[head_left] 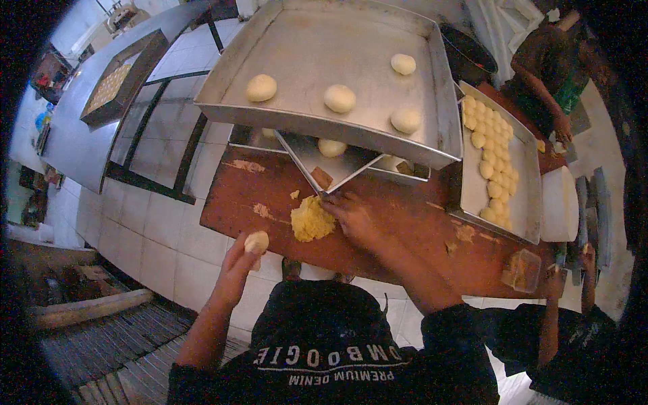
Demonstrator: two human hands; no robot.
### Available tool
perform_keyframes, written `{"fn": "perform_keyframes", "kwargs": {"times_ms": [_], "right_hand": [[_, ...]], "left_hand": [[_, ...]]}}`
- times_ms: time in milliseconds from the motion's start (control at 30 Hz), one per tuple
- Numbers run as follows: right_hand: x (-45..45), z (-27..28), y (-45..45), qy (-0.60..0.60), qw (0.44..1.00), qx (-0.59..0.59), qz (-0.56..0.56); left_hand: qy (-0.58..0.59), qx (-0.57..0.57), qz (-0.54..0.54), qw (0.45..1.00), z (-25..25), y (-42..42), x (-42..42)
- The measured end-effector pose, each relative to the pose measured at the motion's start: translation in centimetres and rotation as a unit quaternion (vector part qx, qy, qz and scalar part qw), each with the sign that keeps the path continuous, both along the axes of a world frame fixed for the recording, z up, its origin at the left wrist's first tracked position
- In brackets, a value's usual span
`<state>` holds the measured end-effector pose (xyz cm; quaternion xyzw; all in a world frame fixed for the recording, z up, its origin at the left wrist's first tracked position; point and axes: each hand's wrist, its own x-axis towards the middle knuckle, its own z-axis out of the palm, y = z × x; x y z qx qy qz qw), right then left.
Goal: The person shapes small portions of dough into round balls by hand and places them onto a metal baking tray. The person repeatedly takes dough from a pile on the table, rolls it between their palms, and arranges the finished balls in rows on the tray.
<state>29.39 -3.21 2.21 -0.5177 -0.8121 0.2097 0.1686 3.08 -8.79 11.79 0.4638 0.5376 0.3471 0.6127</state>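
Observation:
My left hand (238,263) holds a pale piece of dough (256,243) between thumb and fingers, off the near edge of the red-brown table (405,238). Beside a crumbly yellow mound (312,219) on the table, my right hand (354,215) rests with its fingertips at the mound's upper right edge, by the corner of a metal tray; whether it grips anything is hidden. Above, a large metal tray (324,121) bears several round dough balls (339,98). Under it, another tray turned cornerwise holds a dough ball (332,147).
At the right stand a tray (529,228) of packed small yellow balls (488,157), a white tub (559,202) and a clear plastic box (521,271). Two people work at the right side. A metal table (76,136) with a deep tray (109,91) stands at the left.

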Motion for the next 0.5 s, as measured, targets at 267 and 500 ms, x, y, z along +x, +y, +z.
{"fn": "perform_keyframes", "kwargs": {"times_ms": [267, 500], "right_hand": [[2.9, 5.4, -4.1, 0.096, 0.986, -0.116, -0.079], [3.2, 12.0, -8.5, 0.527, 0.78, -0.2, -0.272]], "left_hand": [[0.247, 0.387, -0.141, 0.877, 1.9, 3.3, 3.5], [-0.082, 0.076, -0.072, 0.991, 2.0, 3.3, 12.2]]}}
